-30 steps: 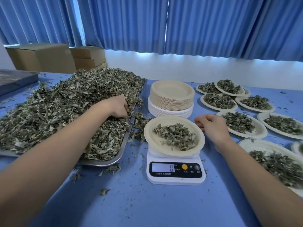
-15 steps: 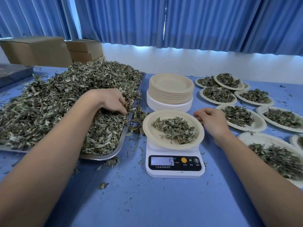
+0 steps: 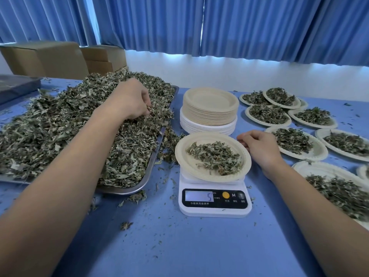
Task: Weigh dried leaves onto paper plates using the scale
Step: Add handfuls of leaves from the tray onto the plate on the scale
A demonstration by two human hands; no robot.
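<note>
A 5 is shown on the scale (image 3: 214,200), on which a paper plate (image 3: 186,156) bearing a leaf portion (image 3: 215,157) is set. The right hand (image 3: 259,148) is rested loosely curled, holding nothing, just beside its rim. Farther back, dried leaves (image 3: 60,126) heaped in the tray (image 3: 127,189) are pinched by the left hand (image 3: 131,100).

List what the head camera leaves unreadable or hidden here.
Head view:
- How many dried green leaves the left hand pinches: hidden by its curled fingers.
- Small print on the white digital scale: too small to read.
- The white paper plates at far right: cut off by the frame edge.
</note>
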